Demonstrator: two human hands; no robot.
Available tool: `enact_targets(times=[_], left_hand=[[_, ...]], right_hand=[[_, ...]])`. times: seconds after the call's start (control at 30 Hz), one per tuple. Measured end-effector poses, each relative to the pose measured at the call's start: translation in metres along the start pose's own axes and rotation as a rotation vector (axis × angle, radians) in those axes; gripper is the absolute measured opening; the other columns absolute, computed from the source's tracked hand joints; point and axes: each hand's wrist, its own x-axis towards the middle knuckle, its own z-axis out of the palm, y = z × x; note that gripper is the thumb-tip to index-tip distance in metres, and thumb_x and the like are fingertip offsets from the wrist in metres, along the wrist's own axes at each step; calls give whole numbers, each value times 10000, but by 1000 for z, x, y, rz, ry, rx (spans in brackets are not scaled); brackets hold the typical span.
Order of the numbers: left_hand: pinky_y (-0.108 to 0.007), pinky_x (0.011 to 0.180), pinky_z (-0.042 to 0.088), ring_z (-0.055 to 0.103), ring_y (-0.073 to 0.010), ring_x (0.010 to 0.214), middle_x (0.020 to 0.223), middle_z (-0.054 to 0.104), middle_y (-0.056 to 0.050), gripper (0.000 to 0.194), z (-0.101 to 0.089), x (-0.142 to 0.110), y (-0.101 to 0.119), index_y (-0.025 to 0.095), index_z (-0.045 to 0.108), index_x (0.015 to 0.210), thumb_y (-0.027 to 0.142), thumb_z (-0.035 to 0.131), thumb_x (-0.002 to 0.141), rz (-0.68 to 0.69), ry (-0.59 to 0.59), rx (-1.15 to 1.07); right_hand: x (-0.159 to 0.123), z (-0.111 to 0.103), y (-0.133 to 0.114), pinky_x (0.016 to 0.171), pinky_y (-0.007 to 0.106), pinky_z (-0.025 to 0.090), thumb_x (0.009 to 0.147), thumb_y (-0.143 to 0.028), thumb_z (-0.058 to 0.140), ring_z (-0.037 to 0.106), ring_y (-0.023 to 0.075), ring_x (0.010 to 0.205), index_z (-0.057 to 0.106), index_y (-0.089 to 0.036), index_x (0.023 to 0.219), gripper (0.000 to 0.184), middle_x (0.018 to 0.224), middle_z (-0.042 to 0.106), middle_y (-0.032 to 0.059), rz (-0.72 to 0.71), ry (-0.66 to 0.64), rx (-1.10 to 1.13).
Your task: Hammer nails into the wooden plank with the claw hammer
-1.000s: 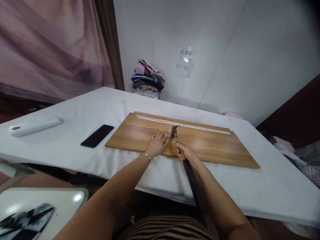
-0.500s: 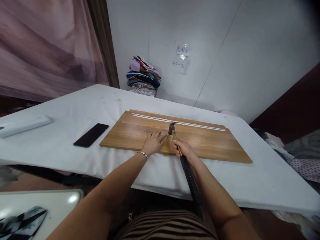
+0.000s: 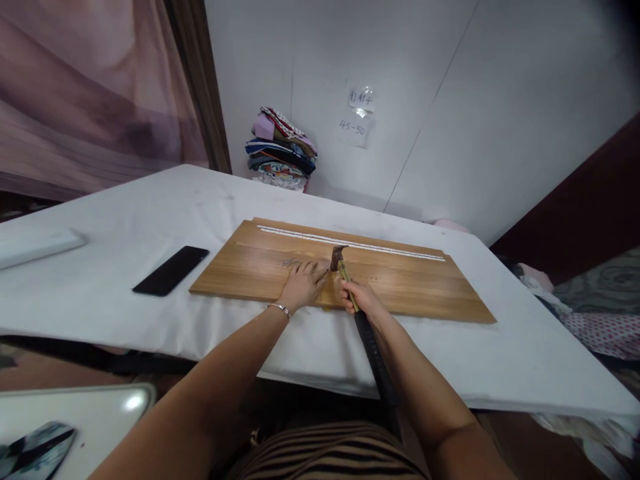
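Observation:
A wooden board [image 3: 415, 290] lies flat on the white-covered table. My left hand [image 3: 303, 285] rests on it, thumb and forefinger pinched at what looks like a small nail, mostly hidden by the fingertips. My right hand [image 3: 363, 299] is closed around the yellow upper handle of a claw hammer [image 3: 369, 340], whose black grip runs back towards my body. The rusty hammer head is low over the board, just right of my left fingertips. A small heap of nails [image 3: 289, 263] lies beyond my left fingers. Several tiny dark nails or marks [image 3: 371, 278] form a row right of the hammer.
Two white strips [image 3: 350, 243] run along the board's far side. Left of the board lies a black phone [image 3: 171, 271], with a white object [image 3: 43, 248] farther left. Folded cloths [image 3: 281, 150] are stacked by the wall. A white stool-like surface [image 3: 105, 410] stands low left.
The whole view has shifted slightly, so things appear a little farther left. Both hands keep their places on the board and hammer, and the hammer head stays close to the left fingertips.

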Motion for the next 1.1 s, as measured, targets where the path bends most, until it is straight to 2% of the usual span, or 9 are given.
enact_targets(times=[0.17,0.33,0.53,0.8,0.93,1.1], left_hand=[[-496,1213,364,545,-311,1398,1477,665,-121,386,-3,0,2,308,760,1379,340,542,1062,-3,-2,-11],[-508,1212,383,549,-313,1403,1469,679,-111,358,-5,-1,2,308,785,1321,301,572,1033,3,3,-31],[-533,1223,393,583,-321,1385,1464,690,-143,371,-4,-1,1,252,777,1327,322,542,1048,6,12,-24],[-516,1205,424,613,-310,1354,1409,727,-139,285,-5,-1,2,225,804,1181,304,582,1021,-11,51,-81],[-482,1151,456,653,-301,1249,1279,767,-134,229,-10,-3,4,200,820,1043,258,605,990,-39,50,-93],[-436,1035,501,672,-279,1086,1039,770,-130,266,-15,-6,7,190,807,889,206,563,992,-50,38,-106]], right_hand=[[0,0,0,347,196,249,843,-354,694,346,72,335,498,-244,823,225,493,461,-110,3,13,15],[1,0,-1,347,196,257,838,-377,723,353,71,336,503,-242,815,258,494,464,-106,10,7,-21],[0,1,-1,344,190,261,824,-383,731,362,70,339,500,-246,824,268,504,472,-110,-13,0,-8],[1,1,-1,345,194,260,811,-384,724,362,72,333,506,-246,827,259,500,466,-113,-16,-11,-6],[1,1,0,343,194,256,787,-392,729,355,67,333,507,-244,834,270,504,468,-116,3,12,-1],[1,0,2,347,188,255,757,-416,759,372,62,358,512,-242,841,314,526,477,-116,-10,2,25]])
